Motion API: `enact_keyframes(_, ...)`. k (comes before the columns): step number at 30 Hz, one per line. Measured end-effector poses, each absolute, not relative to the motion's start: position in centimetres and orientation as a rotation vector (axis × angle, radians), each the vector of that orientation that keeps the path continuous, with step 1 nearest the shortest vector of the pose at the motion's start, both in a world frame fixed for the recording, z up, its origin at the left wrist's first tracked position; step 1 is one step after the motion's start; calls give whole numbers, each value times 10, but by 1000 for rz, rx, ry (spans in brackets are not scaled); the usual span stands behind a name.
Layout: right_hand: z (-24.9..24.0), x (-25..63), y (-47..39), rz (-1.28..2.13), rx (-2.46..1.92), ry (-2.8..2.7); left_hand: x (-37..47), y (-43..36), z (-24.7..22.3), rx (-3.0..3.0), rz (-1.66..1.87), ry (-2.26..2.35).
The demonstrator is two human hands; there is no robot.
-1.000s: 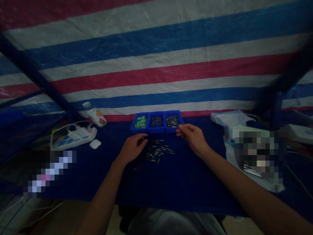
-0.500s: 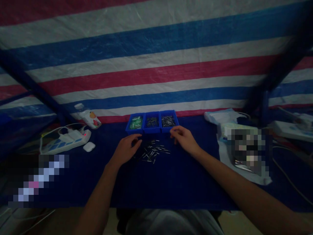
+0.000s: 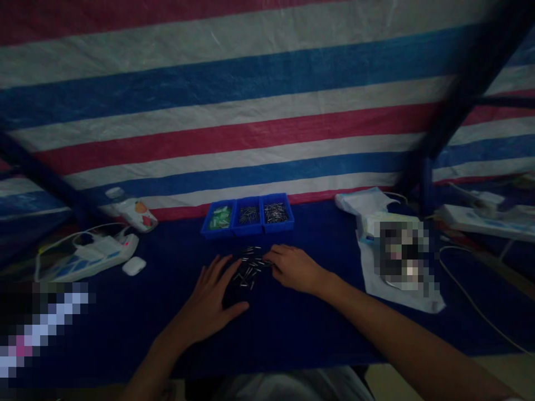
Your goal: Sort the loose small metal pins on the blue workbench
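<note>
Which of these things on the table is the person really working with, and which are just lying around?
In use:
- left hand, flat beside the loose metal pins
- right hand, fingers at the pins
- three blue bins behind them

Lying about:
- power strip
- white earbud case
- bottle
- white bag

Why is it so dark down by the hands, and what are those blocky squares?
In the head view, light falls on the striped tarp but little reaches the blue table, so the left hand, right hand and metal pins look dim. The blocky squares at lower left and right are pixelated patches; straight poles bend near the edges.
</note>
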State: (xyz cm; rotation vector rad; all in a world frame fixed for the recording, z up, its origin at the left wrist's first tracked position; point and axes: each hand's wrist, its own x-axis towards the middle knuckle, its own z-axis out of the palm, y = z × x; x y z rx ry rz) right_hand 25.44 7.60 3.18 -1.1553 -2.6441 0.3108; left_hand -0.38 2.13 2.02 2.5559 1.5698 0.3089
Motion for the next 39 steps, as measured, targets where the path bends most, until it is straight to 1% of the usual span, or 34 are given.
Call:
enact_keyframes(4, 28, 255, 79, 269, -1132, -2626, 7, 31, 4, 2629, 263, 1527)
enact_keyframes(12, 29, 255, 80, 283, -1147, -2575, 28, 59, 3, 2725, 316, 1466)
enact_keyframes(15, 32, 257, 80, 335, -1176, -2527, 33, 64, 2, 2713, 310, 1432)
enact_keyframes(18, 30, 258, 83, 478, -1189, -2361, 34, 65, 6, 2704, 283, 1405)
enact_keyframes(21, 24, 258, 91, 674, -1143, -2008, 37, 70, 19, 2696, 304, 1389)
enact_keyframes(23, 21, 257, 98, 861, -1125, -1761, 41, 76, 30, 2678, 332, 1375)
enact_keyframes(27, 21, 257, 105, 1225, -1079, -1396, 55, 85, 42, 2598, 547, 1330)
enact_keyframes(29, 24, 259, 105, 1310, -1025, -1294, 62, 85, 42, 2596, 677, 1288)
enact_keyframes(34, 30, 259, 98, 1413, -957, -1206, 63, 77, 35, 2601, 819, 1163)
enact_keyframes(39, 36, 259, 95, 1583, -928, -1031, 49, 76, 33, 2470, 843, 1233)
